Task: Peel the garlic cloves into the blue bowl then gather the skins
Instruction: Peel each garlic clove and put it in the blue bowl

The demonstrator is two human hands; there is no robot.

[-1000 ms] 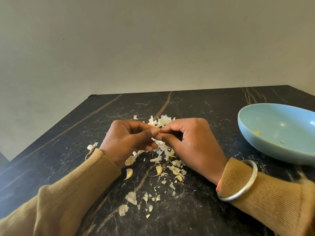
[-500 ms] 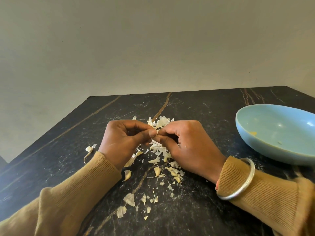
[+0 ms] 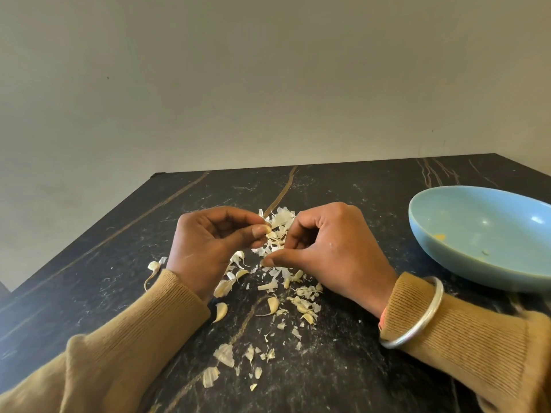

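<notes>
Clad in mustard ribbed knit sleeves, plain silver bangle over the cuff behind the grip of the right hand, orange band peeking beneath.

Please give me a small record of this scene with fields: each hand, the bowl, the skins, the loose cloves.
left hand: thumb and fingers pinch a garlic clove
right hand: fingers curled beside the clove; what it holds is unclear
blue bowl: at right, only small specks inside
skins: scattered between and below the hands
loose cloves: several on the black table
</notes>
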